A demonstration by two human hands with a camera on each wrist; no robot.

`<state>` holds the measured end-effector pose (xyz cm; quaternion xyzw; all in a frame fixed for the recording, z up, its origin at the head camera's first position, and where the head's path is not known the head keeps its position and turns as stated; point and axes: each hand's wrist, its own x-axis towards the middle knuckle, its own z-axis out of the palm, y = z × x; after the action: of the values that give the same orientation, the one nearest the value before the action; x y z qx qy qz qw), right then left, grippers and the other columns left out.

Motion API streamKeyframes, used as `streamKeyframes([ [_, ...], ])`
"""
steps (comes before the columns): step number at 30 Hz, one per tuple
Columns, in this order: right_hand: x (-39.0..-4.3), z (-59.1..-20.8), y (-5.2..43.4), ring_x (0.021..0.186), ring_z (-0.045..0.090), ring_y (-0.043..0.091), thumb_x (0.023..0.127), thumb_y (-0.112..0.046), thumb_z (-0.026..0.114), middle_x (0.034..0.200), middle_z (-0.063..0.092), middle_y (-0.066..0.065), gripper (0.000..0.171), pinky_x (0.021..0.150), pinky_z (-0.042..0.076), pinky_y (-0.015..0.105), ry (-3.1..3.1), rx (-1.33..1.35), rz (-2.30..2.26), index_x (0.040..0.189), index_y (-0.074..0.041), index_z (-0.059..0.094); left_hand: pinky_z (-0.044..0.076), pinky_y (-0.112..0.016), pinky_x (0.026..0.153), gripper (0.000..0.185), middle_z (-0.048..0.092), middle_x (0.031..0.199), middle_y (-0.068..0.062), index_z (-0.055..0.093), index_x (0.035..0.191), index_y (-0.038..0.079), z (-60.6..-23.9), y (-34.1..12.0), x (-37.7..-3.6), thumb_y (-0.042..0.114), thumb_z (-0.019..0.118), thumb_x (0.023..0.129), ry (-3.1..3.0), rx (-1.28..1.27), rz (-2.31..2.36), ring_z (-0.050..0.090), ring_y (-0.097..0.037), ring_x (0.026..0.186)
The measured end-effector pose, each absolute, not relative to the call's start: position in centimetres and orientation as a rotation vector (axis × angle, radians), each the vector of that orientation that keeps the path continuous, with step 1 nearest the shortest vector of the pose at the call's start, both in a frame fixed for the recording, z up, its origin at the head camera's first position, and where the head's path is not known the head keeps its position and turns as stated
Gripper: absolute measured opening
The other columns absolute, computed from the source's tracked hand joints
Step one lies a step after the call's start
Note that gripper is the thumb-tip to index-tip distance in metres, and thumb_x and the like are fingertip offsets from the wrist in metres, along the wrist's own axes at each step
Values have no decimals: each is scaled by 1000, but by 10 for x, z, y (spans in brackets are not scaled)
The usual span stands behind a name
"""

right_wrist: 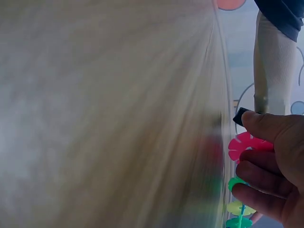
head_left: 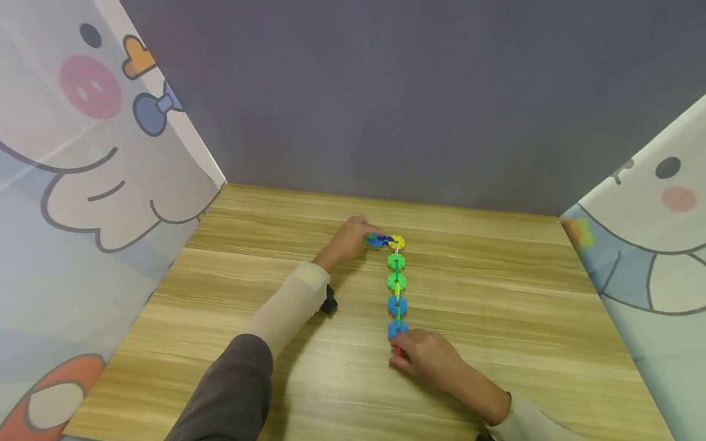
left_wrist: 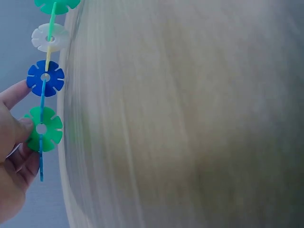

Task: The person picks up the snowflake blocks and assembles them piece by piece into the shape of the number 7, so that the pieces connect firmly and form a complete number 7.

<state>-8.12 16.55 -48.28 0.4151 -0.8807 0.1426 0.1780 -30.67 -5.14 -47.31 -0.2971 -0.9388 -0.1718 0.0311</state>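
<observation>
Chain: a string of flower-shaped plastic discs point(head_left: 396, 282) lies on the wooden table point(head_left: 496, 294), running straight from its near end up to a yellow disc point(head_left: 396, 242), where it bends left.
Chain colours: from the yellow disc towards the person come two green discs, then two blue ones; left of the yellow disc sits a dark blue piece.
Left hand: the left hand point(head_left: 349, 240) is at the far end of the chain, just left of the yellow disc, fingers closed on the end pieces.
Left wrist view: fingertips point(left_wrist: 19, 130) pinch a green disc point(left_wrist: 42, 128) at the tip of the chain; a dark blue disc point(left_wrist: 45, 77) and a white disc point(left_wrist: 50, 37) follow along it.
Right hand: the right hand point(head_left: 429, 358) is at the near end of the chain, fingers curled over the last pieces.
Right wrist view: the fingers point(right_wrist: 266, 178) wrap a pink disc point(right_wrist: 244, 146); green and yellow discs peek out below them.
Chain ends: both are held, and the middle of the chain lies between the hands.
Walls: cartoon-printed panels point(head_left: 83, 184) stand to either side of the chain, and a plain grey wall point(head_left: 386, 92) stands beyond it.
Table in wrist views: blurred in both.
</observation>
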Motion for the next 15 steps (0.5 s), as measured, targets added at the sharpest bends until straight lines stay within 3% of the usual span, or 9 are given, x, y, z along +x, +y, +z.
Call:
streamKeyframes([
  [8,-80,-483,163,58,40,-7,70,-33,83,64,52,-16,24,49,35,8,-2481,1190,393,75,-22,62,45,-31,98,66,65,100,1,66,121,34,-475,-47,-303,-18,50,83,-2904,-910,-493,56,-15,98],
  [15,-80,-480,166,58,35,-7,73,-37,80,64,51,-17,24,49,31,8,-2548,1206,390,77,-23,61,45,-33,100,52,66,104,-1,65,124,28,-475,-48,-302,-10,52,90,-2880,-955,-482,58,-17,101],
])
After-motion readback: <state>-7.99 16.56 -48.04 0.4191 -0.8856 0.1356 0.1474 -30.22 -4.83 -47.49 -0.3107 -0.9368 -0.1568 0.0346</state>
